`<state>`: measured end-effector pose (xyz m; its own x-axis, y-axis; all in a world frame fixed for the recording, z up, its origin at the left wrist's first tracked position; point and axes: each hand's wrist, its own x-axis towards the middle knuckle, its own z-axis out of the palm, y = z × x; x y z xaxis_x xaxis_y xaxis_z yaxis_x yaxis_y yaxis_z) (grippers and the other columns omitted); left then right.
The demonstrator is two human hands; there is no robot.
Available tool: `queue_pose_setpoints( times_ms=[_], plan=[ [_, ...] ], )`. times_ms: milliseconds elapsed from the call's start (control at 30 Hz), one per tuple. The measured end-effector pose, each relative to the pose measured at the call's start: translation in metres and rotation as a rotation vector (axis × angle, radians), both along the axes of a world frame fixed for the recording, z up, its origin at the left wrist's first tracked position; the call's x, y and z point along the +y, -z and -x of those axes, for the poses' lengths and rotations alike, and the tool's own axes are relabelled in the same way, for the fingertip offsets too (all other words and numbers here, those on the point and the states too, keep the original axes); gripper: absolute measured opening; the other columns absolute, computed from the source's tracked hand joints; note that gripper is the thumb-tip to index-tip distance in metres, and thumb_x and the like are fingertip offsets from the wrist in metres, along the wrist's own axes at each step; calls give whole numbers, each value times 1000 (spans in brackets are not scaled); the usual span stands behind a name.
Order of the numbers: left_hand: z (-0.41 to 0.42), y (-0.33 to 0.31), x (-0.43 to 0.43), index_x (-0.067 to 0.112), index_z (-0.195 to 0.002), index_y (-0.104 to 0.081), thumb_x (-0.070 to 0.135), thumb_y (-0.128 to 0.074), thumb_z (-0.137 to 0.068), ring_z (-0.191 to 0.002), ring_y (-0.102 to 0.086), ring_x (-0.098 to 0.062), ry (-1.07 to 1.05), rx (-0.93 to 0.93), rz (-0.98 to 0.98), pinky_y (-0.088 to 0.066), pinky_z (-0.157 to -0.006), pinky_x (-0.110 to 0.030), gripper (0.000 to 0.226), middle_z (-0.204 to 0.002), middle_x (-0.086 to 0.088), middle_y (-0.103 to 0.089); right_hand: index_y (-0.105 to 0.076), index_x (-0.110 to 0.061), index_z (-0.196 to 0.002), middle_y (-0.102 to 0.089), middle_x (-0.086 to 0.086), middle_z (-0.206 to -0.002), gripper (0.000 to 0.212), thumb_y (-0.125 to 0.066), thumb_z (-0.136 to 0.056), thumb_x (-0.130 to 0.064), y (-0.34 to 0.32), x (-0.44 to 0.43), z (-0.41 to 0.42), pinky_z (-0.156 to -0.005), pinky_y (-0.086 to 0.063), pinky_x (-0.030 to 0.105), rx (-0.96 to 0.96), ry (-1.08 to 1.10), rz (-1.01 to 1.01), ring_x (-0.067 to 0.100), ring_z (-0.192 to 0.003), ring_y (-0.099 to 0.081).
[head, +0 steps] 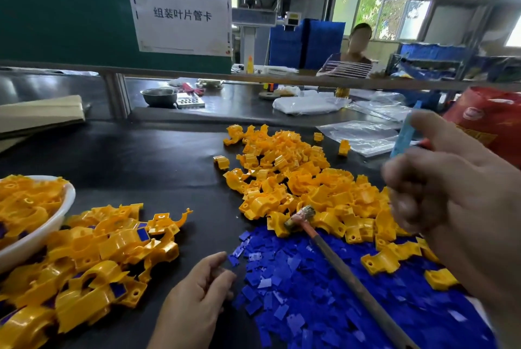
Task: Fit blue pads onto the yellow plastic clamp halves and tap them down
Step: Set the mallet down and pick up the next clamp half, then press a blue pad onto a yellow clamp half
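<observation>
Left hand (pixel 197 289) rests loosely curled and empty just left of the pads (pixel 324 292). Right hand (pixel 451 199) is blurry above them, fingers curled, can't tell if it's holding anything.

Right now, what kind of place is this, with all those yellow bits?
Probably a factory assembly bench: heaps of yellow plastic clamp halves, a pile of small blue pads, and stacked blue plastic crates behind.
</observation>
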<state>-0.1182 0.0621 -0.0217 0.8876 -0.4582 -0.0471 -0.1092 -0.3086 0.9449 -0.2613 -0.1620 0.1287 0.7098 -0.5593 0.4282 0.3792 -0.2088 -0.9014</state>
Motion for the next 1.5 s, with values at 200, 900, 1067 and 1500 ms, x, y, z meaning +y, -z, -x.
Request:
queue_pose_setpoints(
  times_ms=[200, 900, 1067, 1500],
  plan=[
    [-3, 0, -3, 49, -104, -54, 27, -63, -94, -75, -67, 4, -24, 0, -27, -51, -64, -18, 25, -91, 25, -70, -37, -38, -139, -52, -6, -128, 50, -51, -91, -39, 44, -30, -30, -85, -48, 34, 934, 506, 993, 11, -112, -50],
    [-7, 14, 1, 53, -100, -55, 35, -61, -94, -79, -63, 11, -8, -79, -111, -56, -76, -28, 20, -91, 34, -65, -68, -26, -107, -61, -14, -99, 27, -59, -89, -8, 107, -50, -4, -79, -38, 19, 721, 583, 892, 3, -89, -49],
    [-3, 11, -2, 50, -104, -56, 31, -61, -95, -81, -64, 8, -2, -66, -55, -56, -76, -29, 21, -92, 32, -66, -73, -31, -91, -72, -5, -94, 26, -64, -85, -7, 79, -29, -4, -68, -55, 22, 323, 325, 26, 8, -86, -69],
    [25, -14, -16, 51, -97, -69, 47, -78, -69, -81, -70, -6, 405, 207, 98, -54, -73, -23, 30, -92, 6, -75, -72, -29, -89, -71, -3, -95, 28, -60, -88, -4, 110, 59, -25, -84, -56, 30, 425, -157, -160, 15, -97, -67]
  ],
)
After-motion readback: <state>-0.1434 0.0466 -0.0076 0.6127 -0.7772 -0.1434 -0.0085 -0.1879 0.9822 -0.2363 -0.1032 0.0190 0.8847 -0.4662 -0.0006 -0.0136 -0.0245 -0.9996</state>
